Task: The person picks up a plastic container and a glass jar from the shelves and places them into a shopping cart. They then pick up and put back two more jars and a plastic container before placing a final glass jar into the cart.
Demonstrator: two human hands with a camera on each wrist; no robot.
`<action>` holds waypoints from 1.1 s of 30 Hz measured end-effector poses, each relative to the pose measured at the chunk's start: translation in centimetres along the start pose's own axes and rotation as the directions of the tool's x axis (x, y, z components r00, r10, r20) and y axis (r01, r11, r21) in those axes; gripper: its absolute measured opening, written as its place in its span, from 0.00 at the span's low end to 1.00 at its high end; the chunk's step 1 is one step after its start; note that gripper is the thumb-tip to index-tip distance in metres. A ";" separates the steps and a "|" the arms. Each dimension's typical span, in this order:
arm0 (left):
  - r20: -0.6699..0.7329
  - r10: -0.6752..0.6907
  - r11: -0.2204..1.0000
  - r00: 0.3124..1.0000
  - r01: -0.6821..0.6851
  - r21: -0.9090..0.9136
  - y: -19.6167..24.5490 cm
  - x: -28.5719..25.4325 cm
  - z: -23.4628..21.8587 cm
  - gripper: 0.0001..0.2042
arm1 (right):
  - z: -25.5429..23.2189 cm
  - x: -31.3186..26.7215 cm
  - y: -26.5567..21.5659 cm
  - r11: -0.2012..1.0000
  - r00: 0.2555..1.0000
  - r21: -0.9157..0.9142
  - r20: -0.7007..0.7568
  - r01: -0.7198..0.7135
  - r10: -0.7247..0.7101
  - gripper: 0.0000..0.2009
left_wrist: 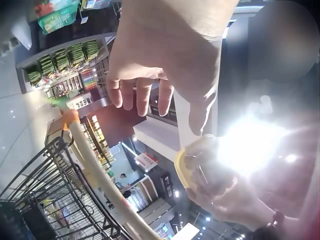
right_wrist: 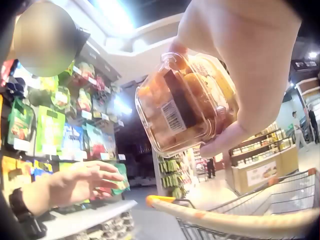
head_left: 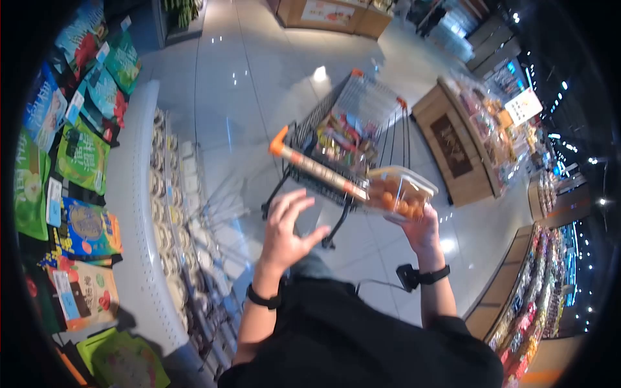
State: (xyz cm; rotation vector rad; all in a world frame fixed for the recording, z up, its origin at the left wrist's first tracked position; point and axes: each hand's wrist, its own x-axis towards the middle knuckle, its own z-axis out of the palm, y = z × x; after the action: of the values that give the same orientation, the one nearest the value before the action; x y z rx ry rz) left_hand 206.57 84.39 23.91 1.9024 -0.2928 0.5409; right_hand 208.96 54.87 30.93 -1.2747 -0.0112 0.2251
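Note:
My right hand [head_left: 422, 233] grips a clear plastic box [head_left: 400, 193] of round orange pieces, held up beside the right end of the cart handle [head_left: 317, 171]. In the right wrist view the box [right_wrist: 175, 107] is tilted, with a barcode label [right_wrist: 173, 118] facing the camera and fingers and thumb around its edges. Empty, my left hand [head_left: 284, 234] hovers just on the near side of the handle, fingers spread. The left wrist view has this hand [left_wrist: 160, 55] with its fingers hanging loosely apart.
The shopping cart [head_left: 378, 97] ahead holds several packaged goods [head_left: 343, 139]. Shelves with bagged snacks [head_left: 84, 155] line the left, above rows of small tubs [head_left: 162, 207]. A wooden display stand [head_left: 446, 142] is to the right of the cart, and a candy shelf [head_left: 530, 291] lies at lower right.

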 end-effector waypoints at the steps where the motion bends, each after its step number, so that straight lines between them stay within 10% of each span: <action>1: -0.014 0.013 1.000 1.000 -0.013 0.013 -0.2 0.5 0.6 0.24 | -1.2 1.3 -1.2 0.997 1.000 -0.073 -0.002 0.018 -0.018 0.36; 7: 0.005 0.040 0.979 0.999 -0.040 0.198 -0.8 3.6 4.8 0.20 | -6.9 10.7 -2.8 0.912 0.974 -0.349 -0.143 -0.215 0.175 0.25; 15: 0.090 -0.158 0.918 0.983 0.112 0.380 -4.6 5.3 9.5 0.21 | -16.0 27.6 6.4 0.570 0.880 -0.681 -0.263 -0.460 0.396 0.38; 19: 0.137 -0.273 0.885 0.952 0.193 0.424 -3.9 6.3 9.4 0.28 | -20.8 33.6 13.6 0.586 0.912 -0.708 -0.224 -0.394 0.342 0.48; 23: 0.103 -0.304 0.858 0.947 0.226 0.461 -4.3 6.5 10.7 0.29 | -20.3 35.8 16.0 0.442 0.816 -0.707 -0.568 -0.551 0.109 0.51; 33: 0.080 -0.316 0.863 0.945 0.251 0.439 -3.6 8.3 12.1 0.22 | -24.4 41.7 18.0 0.680 0.724 -0.518 -0.690 -0.519 0.027 0.57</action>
State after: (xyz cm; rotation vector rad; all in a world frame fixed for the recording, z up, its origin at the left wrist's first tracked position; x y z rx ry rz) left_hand 218.16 75.05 21.35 2.3654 0.0210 0.2723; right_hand 250.10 43.91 1.81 -2.0662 0.7916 0.0397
